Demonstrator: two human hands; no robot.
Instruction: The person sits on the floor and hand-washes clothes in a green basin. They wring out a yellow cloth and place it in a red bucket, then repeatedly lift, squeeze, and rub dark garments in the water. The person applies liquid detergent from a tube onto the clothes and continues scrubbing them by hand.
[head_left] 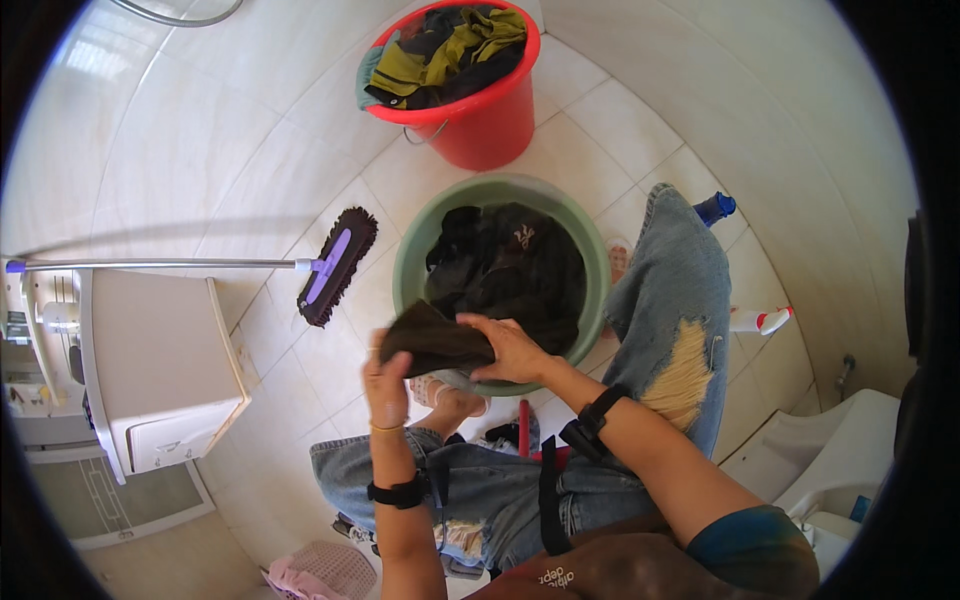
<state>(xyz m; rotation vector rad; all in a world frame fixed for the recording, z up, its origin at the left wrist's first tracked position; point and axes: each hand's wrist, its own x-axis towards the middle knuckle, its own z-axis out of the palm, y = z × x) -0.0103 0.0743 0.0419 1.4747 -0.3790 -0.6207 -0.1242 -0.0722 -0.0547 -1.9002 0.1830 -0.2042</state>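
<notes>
A bunched dark brown garment (437, 342) is stretched between my two hands over the near left rim of a round green basin (408, 262). My left hand (384, 382) closes on its left end, just outside the basin. My right hand (512, 350) grips the other end, thumb on top and fingers below, above the near rim. Inside the basin lie dark, wet-looking clothes (510, 255), one with a small light print. Whether the held garment joins the pile below cannot be told. Folds of cloth hide some of my fingertips.
A red bucket (490, 125) heaped with dark and yellow-green clothes stands beyond the basin. To the left, a mop (340, 265) leans beside a white cabinet (160, 350). A spray bottle (765, 320) and a blue-capped bottle (714, 208) sit right of my knee. A pink basket (330, 572) is behind left.
</notes>
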